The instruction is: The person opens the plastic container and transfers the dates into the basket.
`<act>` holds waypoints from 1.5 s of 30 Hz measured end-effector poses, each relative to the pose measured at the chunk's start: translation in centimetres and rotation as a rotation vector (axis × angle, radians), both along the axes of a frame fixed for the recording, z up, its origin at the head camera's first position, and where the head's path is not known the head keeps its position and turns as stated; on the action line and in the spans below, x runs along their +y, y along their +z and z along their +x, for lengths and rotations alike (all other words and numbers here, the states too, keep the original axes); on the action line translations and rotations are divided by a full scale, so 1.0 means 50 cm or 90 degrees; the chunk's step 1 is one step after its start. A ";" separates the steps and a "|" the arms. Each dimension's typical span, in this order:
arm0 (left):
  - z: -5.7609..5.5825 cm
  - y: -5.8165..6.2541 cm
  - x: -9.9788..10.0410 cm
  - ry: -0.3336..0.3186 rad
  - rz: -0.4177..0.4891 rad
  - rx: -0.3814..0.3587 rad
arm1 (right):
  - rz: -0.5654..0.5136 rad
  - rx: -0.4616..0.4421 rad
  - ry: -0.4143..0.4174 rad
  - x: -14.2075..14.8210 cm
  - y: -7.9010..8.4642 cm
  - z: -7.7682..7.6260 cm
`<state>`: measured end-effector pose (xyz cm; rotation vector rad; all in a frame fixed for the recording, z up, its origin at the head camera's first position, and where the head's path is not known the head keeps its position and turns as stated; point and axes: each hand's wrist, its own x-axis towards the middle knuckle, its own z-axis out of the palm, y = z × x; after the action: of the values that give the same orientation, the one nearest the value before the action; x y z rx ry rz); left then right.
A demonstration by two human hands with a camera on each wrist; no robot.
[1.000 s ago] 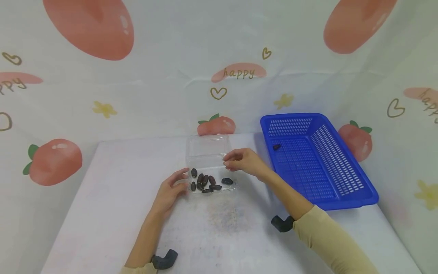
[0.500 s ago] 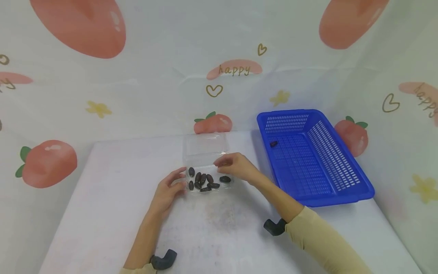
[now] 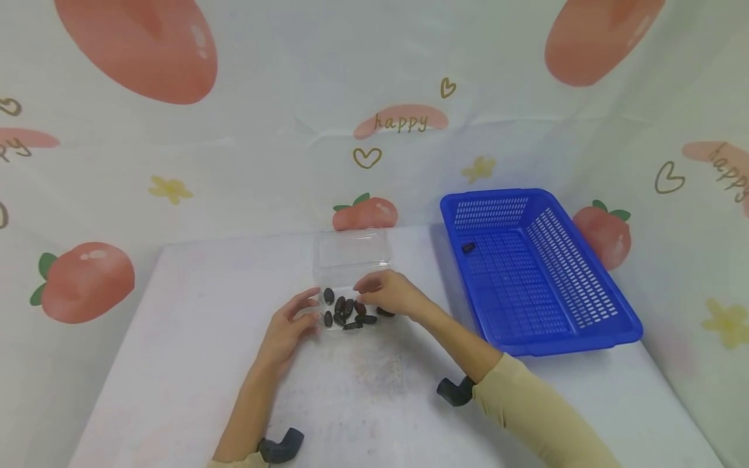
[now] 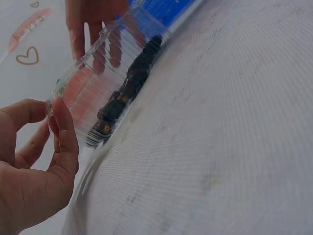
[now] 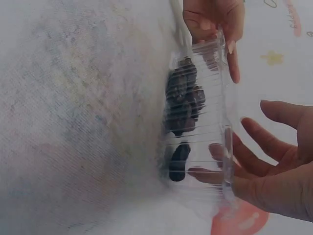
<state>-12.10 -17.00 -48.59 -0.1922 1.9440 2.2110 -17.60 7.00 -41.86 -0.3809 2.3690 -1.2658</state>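
Note:
A clear plastic clamshell box (image 3: 351, 251) stands on the white-covered table, its lid raised at the back. Several dark, wrinkled dates (image 3: 349, 307) lie in its base, most in a group at the left. One lone date (image 5: 179, 161) is at the right end. My left hand (image 3: 288, 327) pinches the box's left rim between thumb and finger (image 4: 62, 125). Over the right part of the box is my right hand (image 3: 389, 291), fingers spread and loosely bent, reaching down among the dates. In the right wrist view, nothing shows between its thumb and fingers.
To the right stands a blue slotted plastic basket (image 3: 515, 279) with one dark date (image 3: 469, 247) near its far left corner. A white cloth backdrop (image 3: 263, 162) with fruit prints rises behind the table (image 3: 205, 312).
My right hand has moved left and a little nearer, from the box's right back edge to above the dates, partly covering the lone one. The left hand stays at the rim.

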 end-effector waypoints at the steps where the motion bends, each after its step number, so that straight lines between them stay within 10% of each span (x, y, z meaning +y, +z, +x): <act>1: 0.000 -0.001 0.000 0.000 0.002 -0.001 | -0.003 -0.005 0.002 -0.001 -0.001 0.001; 45: 0.000 -0.004 0.000 0.002 0.003 -0.002 | 0.157 0.103 -0.007 -0.066 -0.080 -0.013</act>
<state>-12.10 -17.01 -48.80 -0.1973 1.9375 2.2162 -18.23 3.68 -45.85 -0.4060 2.6285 -0.9630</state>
